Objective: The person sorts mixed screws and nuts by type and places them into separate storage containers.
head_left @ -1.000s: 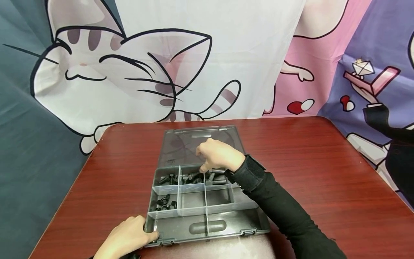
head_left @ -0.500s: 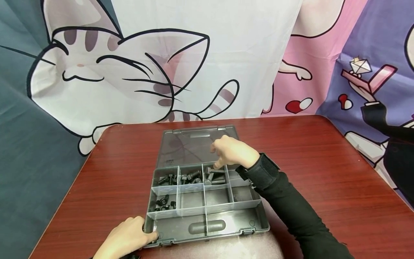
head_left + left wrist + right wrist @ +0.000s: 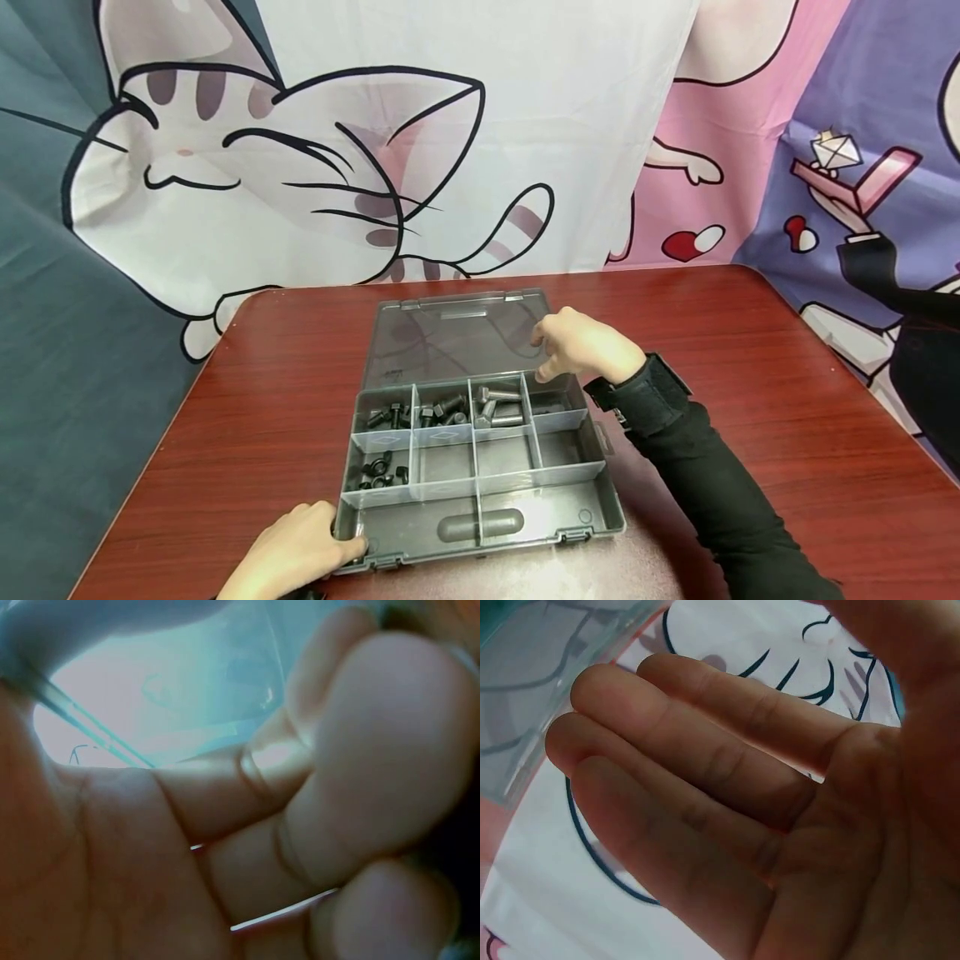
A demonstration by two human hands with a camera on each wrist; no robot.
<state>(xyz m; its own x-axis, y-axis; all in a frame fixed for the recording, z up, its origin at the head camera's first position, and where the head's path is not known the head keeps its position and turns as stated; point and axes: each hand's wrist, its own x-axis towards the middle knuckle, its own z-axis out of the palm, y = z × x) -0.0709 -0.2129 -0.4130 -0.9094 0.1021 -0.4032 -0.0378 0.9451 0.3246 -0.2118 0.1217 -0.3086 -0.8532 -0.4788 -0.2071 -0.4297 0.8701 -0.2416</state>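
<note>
A grey see-through organizer box point(image 3: 408, 525) lies with its lid point(image 3: 450, 342) folded back. My left hand point(image 3: 300, 542) grips its near left corner, thumb over the rim; the left wrist view shows those fingers point(image 3: 247, 877) curled. Over the far right compartment hovers my right hand point(image 3: 588, 343), its fingertips near the rim. Loosely extended fingers point(image 3: 705, 757) with nothing in them fill the right wrist view. Along the back row sit black bolts point(image 3: 396, 414), darker bolts point(image 3: 448, 410) and silver bolts point(image 3: 500, 407). Small dark items point(image 3: 552, 409) in the far right compartment are unclear. Black nuts point(image 3: 378, 467) occupy the middle-left compartment.
The box stands on a reddish-brown wooden table point(image 3: 720, 367). A printed cartoon cloth point(image 3: 585, 125) hangs behind the table's back edge. Plastic dividers point(image 3: 450, 490) separate the compartments, and a latch point(image 3: 575, 536) sits on the front rim.
My right hand has moved rightward from over the middle back compartments to the far right one, uncovering the silver bolts. The left hand stays at the box corner.
</note>
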